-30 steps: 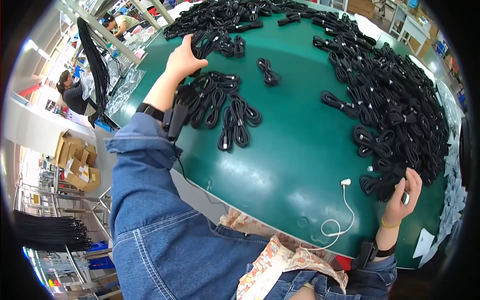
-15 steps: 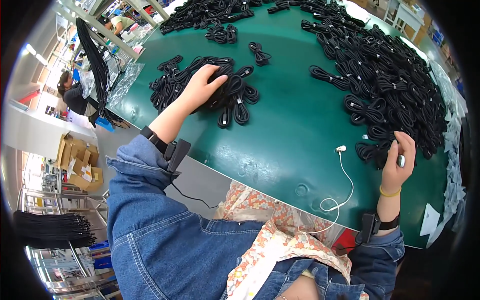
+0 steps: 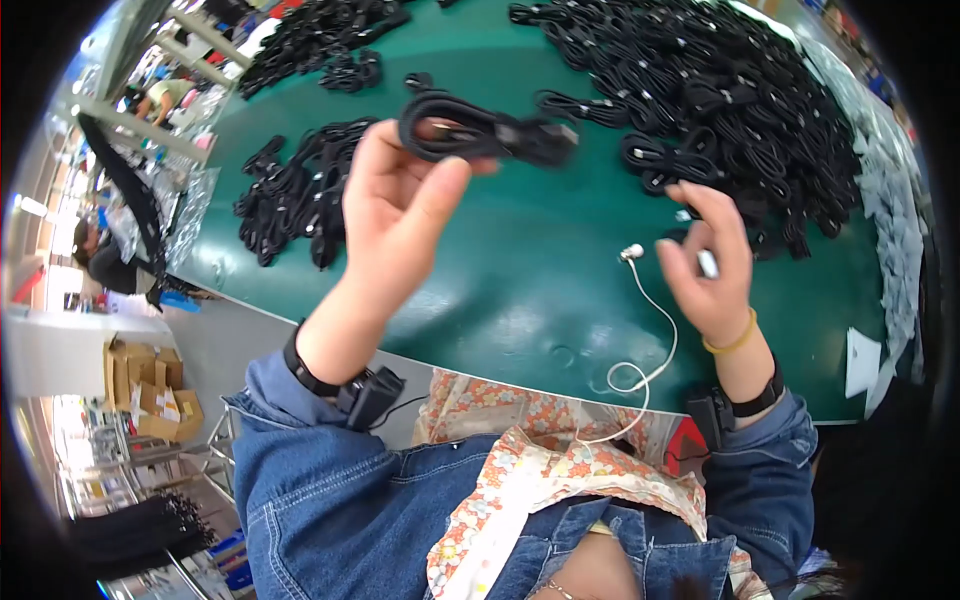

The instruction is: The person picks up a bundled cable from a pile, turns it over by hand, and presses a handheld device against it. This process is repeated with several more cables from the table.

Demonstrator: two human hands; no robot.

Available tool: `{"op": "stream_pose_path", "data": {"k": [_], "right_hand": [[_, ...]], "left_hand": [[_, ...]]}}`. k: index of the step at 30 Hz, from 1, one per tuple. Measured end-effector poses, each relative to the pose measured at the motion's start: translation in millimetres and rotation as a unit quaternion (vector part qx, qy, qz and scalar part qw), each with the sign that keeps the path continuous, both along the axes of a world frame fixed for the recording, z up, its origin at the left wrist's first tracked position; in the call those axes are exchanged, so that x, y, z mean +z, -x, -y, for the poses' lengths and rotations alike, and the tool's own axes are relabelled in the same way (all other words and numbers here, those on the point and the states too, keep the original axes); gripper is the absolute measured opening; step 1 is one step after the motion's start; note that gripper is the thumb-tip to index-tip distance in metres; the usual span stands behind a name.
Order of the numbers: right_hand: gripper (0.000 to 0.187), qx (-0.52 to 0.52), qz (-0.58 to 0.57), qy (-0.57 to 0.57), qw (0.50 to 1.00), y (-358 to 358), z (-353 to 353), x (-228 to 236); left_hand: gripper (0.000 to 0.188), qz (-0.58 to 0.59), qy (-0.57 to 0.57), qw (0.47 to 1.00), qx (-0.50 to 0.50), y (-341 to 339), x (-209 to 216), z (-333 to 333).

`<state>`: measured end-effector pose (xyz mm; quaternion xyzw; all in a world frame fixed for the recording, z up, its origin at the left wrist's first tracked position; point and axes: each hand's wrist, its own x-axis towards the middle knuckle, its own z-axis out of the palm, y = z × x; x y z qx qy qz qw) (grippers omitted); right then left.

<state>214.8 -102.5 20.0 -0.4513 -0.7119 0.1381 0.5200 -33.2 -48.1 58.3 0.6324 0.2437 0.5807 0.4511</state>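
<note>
My left hand (image 3: 395, 215) is raised over the green table, its fingers and thumb closed on a coiled black cable (image 3: 455, 125). The cable bundle is tied at its middle, and a metal connector shows at its blurred right end. My right hand (image 3: 712, 262) is held above the table at the right, fingers curled around a small white object (image 3: 709, 264) whose kind I cannot make out. Left of that hand, a white earphone (image 3: 632, 253) lies on the table, its thin cord running toward the front edge.
A large heap of coiled black cables (image 3: 730, 100) covers the table's far right. A smaller pile (image 3: 310, 190) lies at left, another heap (image 3: 320, 40) at the far left. Clear plastic sheeting (image 3: 885, 200) lines the right edge. Cardboard boxes (image 3: 150, 390) stand on the floor at left.
My left hand has lifted off the left pile and moved right and nearer, now with a cable bundle in it. My right hand has shifted left and slightly farther away; the view has also shifted.
</note>
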Motion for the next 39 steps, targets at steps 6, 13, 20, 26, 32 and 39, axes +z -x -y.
{"op": "stream_pose_path", "data": {"k": [6,13,20,26,32,39], "right_hand": [[0.058,0.079,-0.218,0.046,0.972,6,7,-11],[0.063,0.081,-0.184,0.058,0.978,-12,22,-17],[0.063,0.088,-0.058,-0.062,0.992,-14,17,-13],[0.063,0.1,-0.05,-0.067,0.991,-14,18,-12],[0.064,0.087,-0.042,-0.064,0.993,-14,17,-13],[0.064,0.116,-0.062,-0.042,0.99,-13,14,-19]], "left_hand": [[0.027,0.217,0.227,0.922,-0.226,-58,-32,14],[0.036,0.259,0.268,0.876,-0.306,-67,-49,15],[0.042,0.213,0.254,0.889,-0.317,-59,-51,18],[0.043,0.173,0.26,0.898,-0.31,-61,-51,18],[0.04,0.189,0.252,0.906,-0.284,-66,-50,19],[0.039,0.169,0.158,0.924,-0.305,-62,-57,12]]}}
